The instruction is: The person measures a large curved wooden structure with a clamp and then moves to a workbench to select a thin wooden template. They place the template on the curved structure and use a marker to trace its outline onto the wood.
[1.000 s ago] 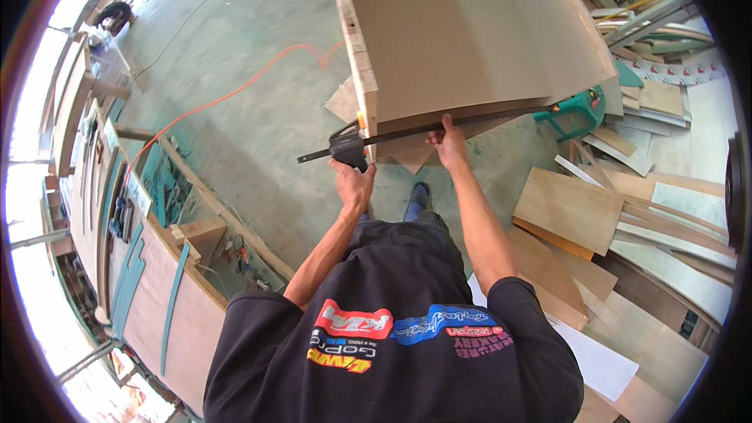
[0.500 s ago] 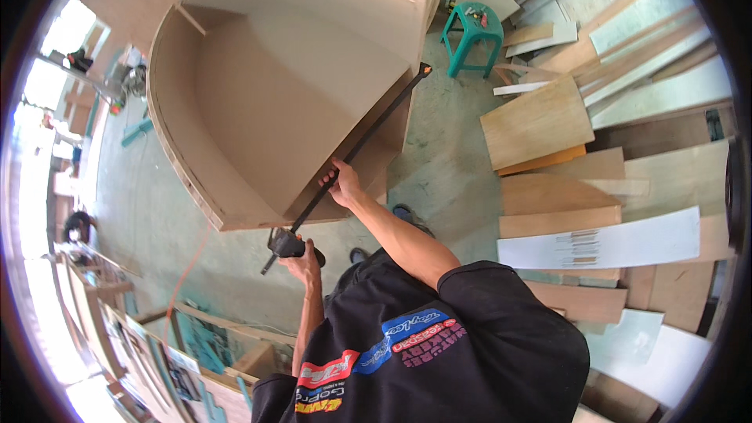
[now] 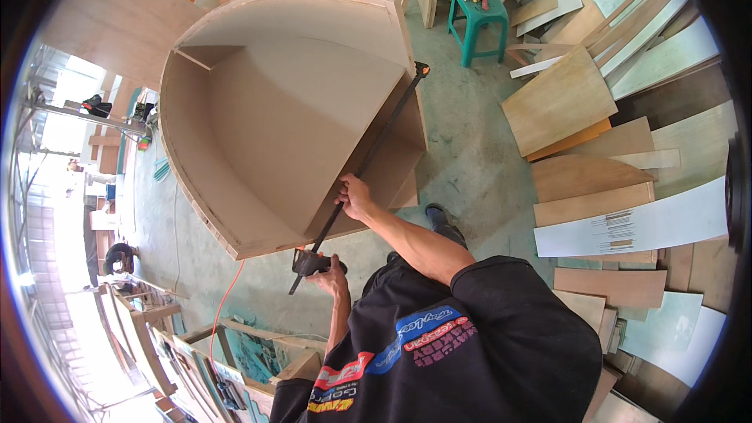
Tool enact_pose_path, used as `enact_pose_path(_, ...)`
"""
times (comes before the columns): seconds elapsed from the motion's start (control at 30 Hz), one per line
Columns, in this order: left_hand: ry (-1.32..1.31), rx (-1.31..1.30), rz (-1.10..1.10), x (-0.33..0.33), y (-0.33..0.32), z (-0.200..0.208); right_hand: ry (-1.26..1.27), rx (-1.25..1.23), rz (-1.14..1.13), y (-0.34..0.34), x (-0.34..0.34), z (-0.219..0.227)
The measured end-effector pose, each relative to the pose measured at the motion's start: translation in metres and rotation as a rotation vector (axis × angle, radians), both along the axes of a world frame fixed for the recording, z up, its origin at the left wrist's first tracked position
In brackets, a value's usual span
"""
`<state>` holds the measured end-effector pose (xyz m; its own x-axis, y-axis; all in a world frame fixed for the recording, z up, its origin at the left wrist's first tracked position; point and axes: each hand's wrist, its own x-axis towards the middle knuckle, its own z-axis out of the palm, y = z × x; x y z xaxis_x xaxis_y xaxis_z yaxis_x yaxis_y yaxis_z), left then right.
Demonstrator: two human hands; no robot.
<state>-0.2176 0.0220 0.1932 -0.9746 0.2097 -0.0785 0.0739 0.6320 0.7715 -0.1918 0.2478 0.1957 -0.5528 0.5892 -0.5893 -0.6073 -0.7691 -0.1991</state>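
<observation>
A long black bar clamp (image 3: 381, 139) spans the open side of a curved wooden cabinet shell (image 3: 282, 113). Its far jaw, with an orange tip, lies by the shell's right-hand panel; whether it touches is unclear. My right hand (image 3: 355, 194) has its fingers wrapped round the bar at mid-length. Lower down, my left hand (image 3: 333, 274) is closed on the clamp's black handle end (image 3: 307, 262), near the shell's front left corner. Part of the left fingers is hidden behind the handle.
Right of the shell stands a green plastic stool (image 3: 478, 19) with small tools on top. Many wood offcuts and boards (image 3: 595, 157) cover the floor on the right. An orange hose (image 3: 227, 298) runs down at lower left, beside a wooden frame (image 3: 301, 364).
The view has shifted, so the shell sits lower in the picture and more floor shows at left. Both hands keep their holds on the clamp, which still spans the shell's open side.
</observation>
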Motion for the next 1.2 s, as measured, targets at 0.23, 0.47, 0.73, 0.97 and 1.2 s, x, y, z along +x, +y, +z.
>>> enact_pose_path(0.23, -0.039, -0.055, -0.053, -0.015, -0.005, -0.007, -0.034, 0.003, 0.016, 0.000, -0.002, -0.005)
enact_pose_path(0.47, 0.002, -0.047, -0.065, -0.014, -0.010, -0.019, -0.131, -0.029, -0.004, -0.003, -0.001, 0.004)
enact_pose_path(0.73, 0.115, -0.152, -0.319, -0.038, -0.020, -0.037, 0.102, -0.111, -0.027, 0.005, 0.005, -0.030)
enact_pose_path(0.97, -0.184, 0.100, 0.044, -0.027, 0.009, -0.025, 0.219, -0.061, 0.017, -0.004, 0.005, -0.072)
enact_pose_path(1.2, -0.214, 0.073, 0.206, -0.051, -0.008, -0.035, 0.044, -0.110, 0.084, 0.100, 0.096, -0.015)
